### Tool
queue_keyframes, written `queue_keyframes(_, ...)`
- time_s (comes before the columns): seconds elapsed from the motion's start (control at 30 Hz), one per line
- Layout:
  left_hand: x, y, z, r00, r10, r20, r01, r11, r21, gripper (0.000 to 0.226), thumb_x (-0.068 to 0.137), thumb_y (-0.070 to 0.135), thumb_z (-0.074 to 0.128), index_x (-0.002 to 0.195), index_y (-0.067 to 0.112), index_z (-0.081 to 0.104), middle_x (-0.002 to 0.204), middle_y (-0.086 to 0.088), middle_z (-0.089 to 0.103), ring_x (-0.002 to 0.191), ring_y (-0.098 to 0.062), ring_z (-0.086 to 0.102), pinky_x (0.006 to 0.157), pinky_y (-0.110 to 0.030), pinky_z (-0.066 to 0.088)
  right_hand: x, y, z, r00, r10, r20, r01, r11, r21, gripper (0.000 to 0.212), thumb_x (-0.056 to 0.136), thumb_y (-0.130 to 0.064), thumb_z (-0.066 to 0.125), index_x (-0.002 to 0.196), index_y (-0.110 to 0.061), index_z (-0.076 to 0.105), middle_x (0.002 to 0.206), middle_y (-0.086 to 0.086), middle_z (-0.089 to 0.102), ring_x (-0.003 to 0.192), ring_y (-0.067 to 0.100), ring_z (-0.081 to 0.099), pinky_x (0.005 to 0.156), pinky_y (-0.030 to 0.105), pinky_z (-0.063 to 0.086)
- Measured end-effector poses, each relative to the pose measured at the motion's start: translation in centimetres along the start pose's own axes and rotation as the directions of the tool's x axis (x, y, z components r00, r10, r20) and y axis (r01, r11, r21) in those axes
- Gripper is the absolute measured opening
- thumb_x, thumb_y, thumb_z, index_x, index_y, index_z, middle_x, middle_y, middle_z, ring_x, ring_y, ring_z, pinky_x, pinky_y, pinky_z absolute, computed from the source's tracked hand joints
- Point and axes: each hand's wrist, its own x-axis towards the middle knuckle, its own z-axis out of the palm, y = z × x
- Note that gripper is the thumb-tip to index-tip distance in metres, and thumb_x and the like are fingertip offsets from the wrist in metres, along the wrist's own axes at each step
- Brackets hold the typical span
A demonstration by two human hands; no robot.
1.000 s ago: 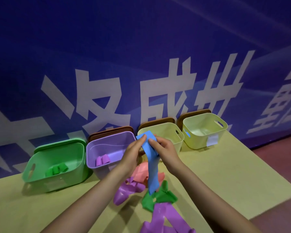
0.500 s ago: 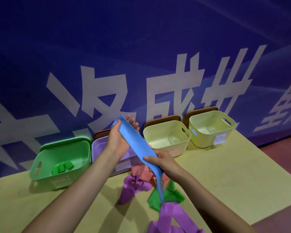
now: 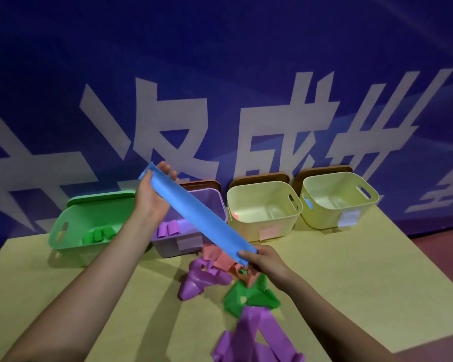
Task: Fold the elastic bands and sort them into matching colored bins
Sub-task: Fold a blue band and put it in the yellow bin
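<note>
A blue elastic band [image 3: 199, 215] is stretched flat and slanted in the air above the table. My left hand [image 3: 152, 194] grips its upper far end, and my right hand [image 3: 262, 259] pinches its lower near end. Behind it stand a green bin [image 3: 63, 231] holding folded green bands, a purple bin [image 3: 191, 244] holding folded purple bands, and two pale yellow bins [image 3: 262, 205] [image 3: 338, 197]. Loose bands lie below: a purple band [image 3: 202, 280], a salmon band [image 3: 217, 257], a green band [image 3: 251, 299] and another purple band [image 3: 254, 338].
The yellow-green table [image 3: 351, 270] ends at the right, where a reddish floor [image 3: 450, 246] shows. A blue banner wall [image 3: 220, 74] with white characters stands right behind the bins. Brown lids [image 3: 259, 177] lean behind the bins.
My hands have drawn apart: the left rose up and left, the right slid down the blue band to its lower end. The band now hangs taut instead of dangling.
</note>
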Motion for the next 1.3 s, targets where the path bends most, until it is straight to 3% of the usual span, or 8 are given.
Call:
queue_keyframes(0.23, 0.8, -0.3, -2.4, 0.999, -0.019, -0.041, 0.018, 1.0, -0.021, 0.027, 0.102, 0.032, 0.037, 0.096, 0.018, 0.058, 0.088, 0.002, 0.06, 0.081, -0.011, 0.059, 0.075, -0.026, 0.049, 0.2, 1.0, -0.8, 0.998, 0.023, -0.065, -0.021, 0.999, 0.039, 0.022, 0.082, -0.016, 0.073, 0.063, -0.011, 0.062, 0.059, 0.006, 0.057, 0.058, 0.019, 0.049, 0.06, 0.028, 0.041)
queue_keyframes(0.4, -0.1, -1.1, -2.1, 0.998, -0.059, -0.034, 0.057, 0.996, -0.066, 0.03, 0.103, 0.032, 0.036, 0.091, 0.018, 0.059, 0.076, 0.004, 0.06, 0.074, -0.01, 0.056, 0.07, -0.024, 0.047, -0.2, 1.7, -0.6, 0.999, -0.001, -0.039, 0.001, 1.0, -0.011, 0.003, 0.083, -0.011, 0.072, 0.083, -0.009, 0.071, 0.069, 0.001, 0.066, 0.063, 0.013, 0.057, 0.062, 0.025, 0.045)
queue_keyframes(0.6, -3.5, -3.0, 0.8, 0.986, -0.12, 0.118, 0.108, 0.989, 0.098, 0.032, 0.103, 0.033, 0.034, 0.092, 0.014, 0.057, 0.069, 0.003, 0.055, 0.062, -0.011, 0.055, 0.063, -0.022, 0.049, 0.1, 2.2, -0.1, 0.999, -0.017, -0.038, 0.009, 0.983, -0.182, 0.015, 0.085, -0.009, 0.069, 0.1, -0.012, 0.066, 0.074, 0.002, 0.062, 0.07, 0.012, 0.058, 0.066, 0.019, 0.046)
queue_keyframes(0.87, -7.2, -4.4, 2.2, 0.938, -0.225, 0.264, 0.114, 0.919, 0.377, 0.037, 0.103, 0.033, 0.032, 0.105, 0.015, 0.064, 0.067, -0.005, 0.059, 0.063, -0.017, 0.055, 0.058, -0.024, 0.052, -1.1, -5.2, 0.6, 0.89, -0.367, -0.27, 0.342, 0.93, -0.135, 0.017, 0.095, -0.008, 0.054, 0.102, -0.013, 0.069, 0.085, 0.003, 0.069, 0.078, 0.01, 0.063, 0.068, 0.017, 0.05)
queue_keyframes(1.03, -7.6, -5.3, 2.2, 0.93, -0.255, 0.265, 0.071, 0.831, 0.551, 0.037, 0.102, 0.035, 0.034, 0.112, 0.012, 0.062, 0.083, -0.012, 0.065, 0.073, -0.02, 0.062, 0.076, -0.035, 0.051, -2.1, -9.1, 2.3, 0.837, -0.507, -0.205, 0.488, 0.862, -0.138, 0.016, 0.094, -0.013, 0.058, 0.098, -0.022, 0.07, 0.088, -0.011, 0.07, 0.087, 0.007, 0.063, 0.074, 0.022, 0.052)
queue_keyframes(1.17, -7.7, -6.0, 1.5, 0.909, -0.27, 0.319, 0.023, 0.794, 0.607, 0.037, 0.103, 0.035, 0.032, 0.124, 0.03, 0.062, 0.12, -0.012, 0.066, 0.109, -0.029, 0.063, 0.097, -0.047, 0.049, -1.5, -8.8, 3.4, 0.837, -0.522, -0.164, 0.487, 0.847, -0.213, 0.01, 0.089, -0.016, 0.064, 0.096, -0.013, 0.069, 0.094, 0.003, 0.067, 0.086, 0.018, 0.063, 0.074, 0.033, 0.055)
queue_keyframes(1.23, -7.9, -6.4, 1.2, 0.898, -0.296, 0.325, 0.021, 0.768, 0.64, 0.037, 0.103, 0.038, 0.032, 0.112, 0.042, 0.068, 0.115, -0.008, 0.069, 0.11, -0.029, 0.063, 0.099, -0.05, 0.047, -1.5, -8.4, 3.6, 0.829, -0.524, -0.193, 0.488, 0.848, -0.208, 0.006, 0.089, -0.012, 0.065, 0.087, -0.007, 0.068, 0.089, 0.01, 0.063, 0.08, 0.025, 0.062, 0.069, 0.037, 0.055)
queue_keyframes(1.3, -8.2, -6.5, 1.1, 0.91, -0.301, 0.284, 0.046, 0.754, 0.655, 0.033, 0.101, 0.042, 0.038, 0.111, 0.035, 0.069, 0.106, -0.014, 0.071, 0.104, -0.035, 0.065, 0.098, -0.055, 0.047, -1.4, -8.0, 3.5, 0.825, -0.515, -0.234, 0.471, 0.854, -0.219, 0.007, 0.088, -0.009, 0.065, 0.082, -0.007, 0.068, 0.085, 0.009, 0.064, 0.079, 0.021, 0.062, 0.071, 0.035, 0.054)
